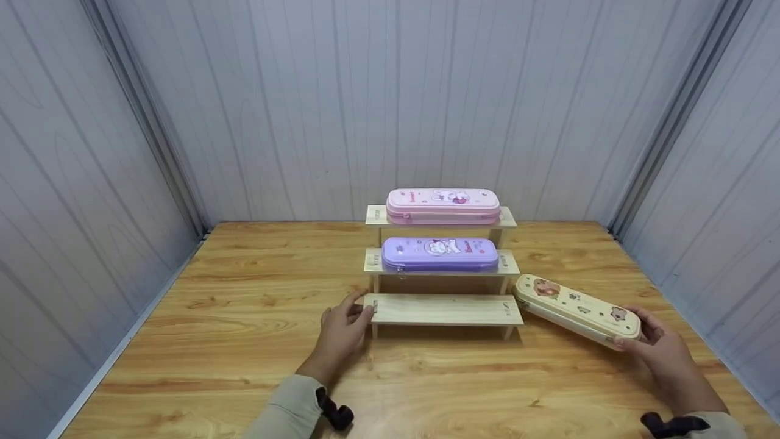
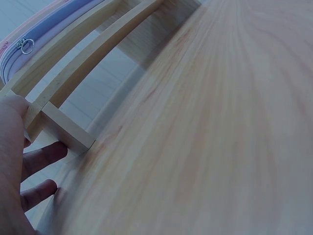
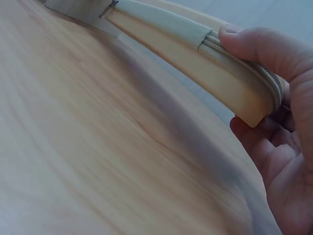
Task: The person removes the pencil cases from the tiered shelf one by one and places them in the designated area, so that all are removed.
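Note:
My right hand (image 1: 664,353) grips the near right end of a cream pencil case (image 1: 576,311) with cartoon bears on its lid. In the right wrist view the thumb lies along its zipper and the fingers curl beneath, with the case tilted above the table. Its far left end comes close to the right end of the lowest step of a wooden stand (image 1: 448,309). At the left end of that step, my left hand (image 1: 341,332) holds the board's edge between thumb and index finger. Its other fingers spread beside the stand's leg (image 2: 68,128) in the left wrist view.
A purple pencil case (image 1: 440,254) lies on the middle step, and a pink pencil case (image 1: 443,206) on the top step. The stand rests on a wood-grain table (image 1: 256,305), with grey panel walls (image 1: 292,110) at the back and both sides.

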Available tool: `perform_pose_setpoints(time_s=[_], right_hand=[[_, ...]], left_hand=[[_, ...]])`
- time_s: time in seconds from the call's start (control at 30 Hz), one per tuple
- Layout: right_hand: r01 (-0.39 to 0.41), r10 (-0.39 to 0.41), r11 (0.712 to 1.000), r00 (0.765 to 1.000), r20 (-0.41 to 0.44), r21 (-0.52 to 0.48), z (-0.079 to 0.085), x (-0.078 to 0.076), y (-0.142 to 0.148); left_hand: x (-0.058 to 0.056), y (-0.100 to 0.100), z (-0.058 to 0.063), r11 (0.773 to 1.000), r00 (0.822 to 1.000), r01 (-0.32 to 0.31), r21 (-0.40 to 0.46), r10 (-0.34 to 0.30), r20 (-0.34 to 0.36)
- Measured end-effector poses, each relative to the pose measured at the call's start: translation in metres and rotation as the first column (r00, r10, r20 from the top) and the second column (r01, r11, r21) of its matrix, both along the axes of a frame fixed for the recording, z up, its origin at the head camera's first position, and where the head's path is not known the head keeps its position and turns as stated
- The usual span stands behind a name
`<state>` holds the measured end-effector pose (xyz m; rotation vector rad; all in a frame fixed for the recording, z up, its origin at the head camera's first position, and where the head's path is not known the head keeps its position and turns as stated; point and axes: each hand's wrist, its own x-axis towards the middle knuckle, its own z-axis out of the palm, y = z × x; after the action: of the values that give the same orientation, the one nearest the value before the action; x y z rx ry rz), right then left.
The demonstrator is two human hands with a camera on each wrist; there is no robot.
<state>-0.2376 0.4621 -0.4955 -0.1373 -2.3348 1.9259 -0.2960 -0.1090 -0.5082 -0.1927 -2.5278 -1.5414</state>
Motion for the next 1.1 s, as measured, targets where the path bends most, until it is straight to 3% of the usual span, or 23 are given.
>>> perform_pose_setpoints(time_s=[0.3,0.6,0.87,1.1], right_hand=[[-0.013,0.007,0.984,0.999,0.032,0.18,0.0,-0.006,-0.007],[-0.017,0.013,0.921,1.0,0.011,0.389,-0.006,-0.013,-0.014],[-0.035,0.027,0.911,0.999,0.025,0.411,-0.007,-0.017,-0.029],[-0.04,0.031,0.904,0.999,0.028,0.426,-0.007,-0.016,-0.031]], left_hand=[[0.0,0.0,0.0,1.0,1.0,0.012,0.016,-0.012,-0.002],[0.0,-0.001,0.0,1.0,1.0,0.017,0.019,-0.017,-0.004],[0.001,-0.001,0.0,1.0,0.999,0.003,0.031,-0.004,0.032],[0.001,0.0,0.001,0.999,1.0,0.006,0.031,-0.006,0.022]])
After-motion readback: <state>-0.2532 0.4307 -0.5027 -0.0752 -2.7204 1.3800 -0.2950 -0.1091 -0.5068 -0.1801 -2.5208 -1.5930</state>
